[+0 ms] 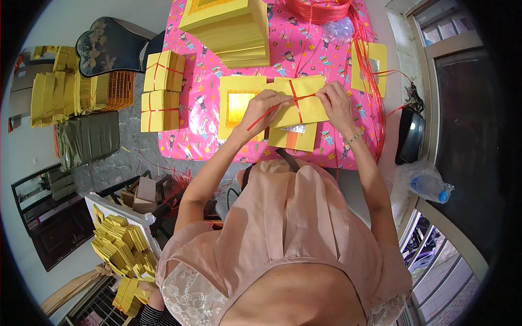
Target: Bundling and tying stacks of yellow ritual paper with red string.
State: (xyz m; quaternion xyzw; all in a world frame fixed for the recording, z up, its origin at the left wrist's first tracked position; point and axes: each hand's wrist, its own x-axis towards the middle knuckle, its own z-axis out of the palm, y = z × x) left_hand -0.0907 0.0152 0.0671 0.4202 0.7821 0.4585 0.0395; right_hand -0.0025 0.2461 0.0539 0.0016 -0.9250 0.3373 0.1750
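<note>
A bundle of yellow paper (pixel 310 111) lies in front of me, crossed by a red plastic strap (pixel 294 89). My left hand (pixel 265 110) pinches the strap at the bundle's left side, and a loose strap end hangs below its fingers. At the bundle's right edge, my right hand (pixel 338 108) is closed on the other part of the strap. Under and beside the bundle lie yellow sheets, one with a gold square (pixel 242 106) at the left and one with a silver patch (pixel 296 138) nearer me.
The table has a pink patterned cover (pixel 204 60). A tall yellow paper stack (pixel 234 41) stands at the far side, and tied bundles (pixel 161 111) at the left. Red strapping (pixel 367 60) runs down the right. Another person's hand (pixel 145 288) is at lower left beside heaped yellow paper (pixel 122 239).
</note>
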